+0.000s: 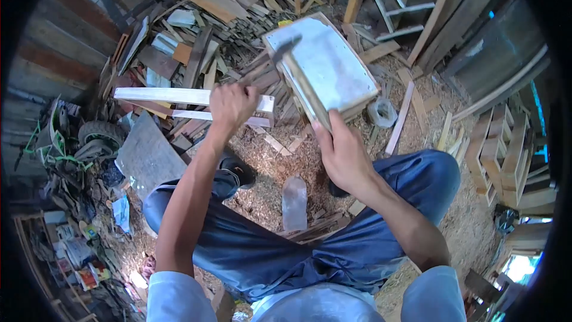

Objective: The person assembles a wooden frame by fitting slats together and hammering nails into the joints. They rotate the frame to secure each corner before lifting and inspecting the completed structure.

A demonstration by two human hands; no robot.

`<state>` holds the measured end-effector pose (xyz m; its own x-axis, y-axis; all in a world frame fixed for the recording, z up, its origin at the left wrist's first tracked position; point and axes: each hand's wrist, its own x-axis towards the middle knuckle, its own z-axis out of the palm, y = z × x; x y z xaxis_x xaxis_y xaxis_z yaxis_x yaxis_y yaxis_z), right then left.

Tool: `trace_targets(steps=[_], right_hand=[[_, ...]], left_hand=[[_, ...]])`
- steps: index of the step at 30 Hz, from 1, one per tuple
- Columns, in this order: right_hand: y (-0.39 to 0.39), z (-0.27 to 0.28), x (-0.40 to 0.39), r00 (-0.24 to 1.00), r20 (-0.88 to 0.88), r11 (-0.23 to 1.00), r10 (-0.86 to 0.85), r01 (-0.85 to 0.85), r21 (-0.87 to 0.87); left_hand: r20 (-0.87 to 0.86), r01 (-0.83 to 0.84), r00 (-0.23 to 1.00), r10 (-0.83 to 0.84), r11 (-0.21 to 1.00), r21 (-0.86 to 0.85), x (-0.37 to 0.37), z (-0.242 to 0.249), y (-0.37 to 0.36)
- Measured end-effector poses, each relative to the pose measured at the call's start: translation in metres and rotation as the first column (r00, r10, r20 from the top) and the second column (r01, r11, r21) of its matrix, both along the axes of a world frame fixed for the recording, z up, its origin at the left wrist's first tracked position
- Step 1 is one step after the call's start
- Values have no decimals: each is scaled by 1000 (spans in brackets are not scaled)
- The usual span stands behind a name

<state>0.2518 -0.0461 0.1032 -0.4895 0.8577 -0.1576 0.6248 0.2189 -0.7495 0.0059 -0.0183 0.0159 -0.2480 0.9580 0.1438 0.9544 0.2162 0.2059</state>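
Note:
My left hand (233,107) is closed around the upper rail of a narrow pale wooden frame (173,96), near its right end. The frame reaches out to the left, over the scrap pile. In my right hand (344,150) is a hammer (307,85), gripped low on its wooden handle with the thumb along it. Its dark head overlaps the white top of a box-like wooden block (336,56) in front of me. The head looks slightly blurred.
A clear plastic bottle (294,204) stands on the shavings between my legs. A plastic container (382,112) sits right of the block. Scrap wood (238,9) is heaped behind, a grey board (149,154) lies left, and small wooden frames (499,154) stand at right.

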Motion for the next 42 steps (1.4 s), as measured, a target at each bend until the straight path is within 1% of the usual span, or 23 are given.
trace_targets(steps=[2, 3, 6, 8, 10, 11, 12, 14, 16, 18, 19, 21, 24, 28, 30, 31, 32, 33, 34, 36, 38, 40, 42], right_hand=[[-2, 5, 0, 991, -132, 996, -36, 26, -81], [-2, -4, 3, 998, -47, 996, 50, -54, -76], [-1, -12, 7, 995, 37, 985, 93, -86, -149], [-1, -7, 5, 998, 11, 991, 66, -64, -115], [-2, -1, 3, 988, -153, 999, -36, 41, 32], [-4, -10, 3, 983, -179, 985, -36, 65, 158], [-5, -20, 5, 982, -182, 986, -45, 73, 150], [-4, -38, 11, 995, -7, 994, 100, -100, -32], [-1, -23, 7, 996, -15, 996, 86, -87, -26], [3, -6, 7, 997, -74, 982, -18, 4, -189], [7, -8, 7, 997, -75, 981, -23, 8, -194], [13, -10, 7, 984, -153, 994, -91, 81, -70], [14, -11, 5, 976, -160, 987, -146, 133, -86], [30, -45, -7, 979, -183, 995, -87, 77, -61], [36, -64, -25, 976, -200, 985, -92, 60, -159], [40, -75, -33, 969, -241, 994, -59, 34, -106], [43, -86, -38, 966, -251, 993, -67, 41, -108], [46, -88, -43, 967, -250, 994, -47, 22, -103], [48, -92, -47, 968, -249, 995, -27, 3, -95], [51, -100, -57, 958, -285, 987, -42, -4, -158], [47, -110, -62, 947, -318, 999, -48, 50, -3], [46, -106, -63, 952, -301, 999, -53, 47, -27], [46, -102, -63, 958, -284, 991, -25, -14, -135]], left_hand=[[-54, 27, 998, -24, 999, 41, -1, -5, -2], [-23, 35, 999, -34, 999, 42, 0, -4, -3], [9, 38, 999, -39, 999, 38, 1, 0, -1], [-49, 20, 999, -16, 996, 82, 1, -2, 0], [-75, 48, 996, -41, 996, 81, 0, -5, -3], [-145, 121, 984, -102, 984, 131, -1, -5, -6], [-218, 200, 963, -159, 963, 182, 0, -1, -6], [-200, 170, 970, -140, 975, 145, 3, 3, -4], [-101, 42, 994, -30, 992, 120, 1, -3, 1], [-82, 44, 996, -34, 991, 125, -2, -7, 1], [-83, 42, 996, -32, 990, 131, -1, -6, 2], [-104, 65, 993, -52, 989, 130, -3, -5, 2], [-58, 29, 998, -23, 993, 113, -1, -3, 4], [-64, 18, 998, -13, 998, 64, -3, -1, 10], [72, 100, 992, -105, 992, 76, -10, -1, 8], [223, 151, 965, -139, 988, -38, -11, 8, 7], [213, 158, 966, -146, 987, -41, -10, 15, 3], [222, 364, 903, -367, 930, 57, -5, 22, -1], [209, 550, 793, -572, 821, 155, -1, 27, -4], [167, 585, 788, -593, 805, 95, 10, 34, -14], [130, 613, 781, -611, 789, 31, 11, 34, -16], [276, 583, 777, -566, 812, 23, 5, 31, -15], [296, 570, 784, -546, 821, 3, 4, 32, -15]])
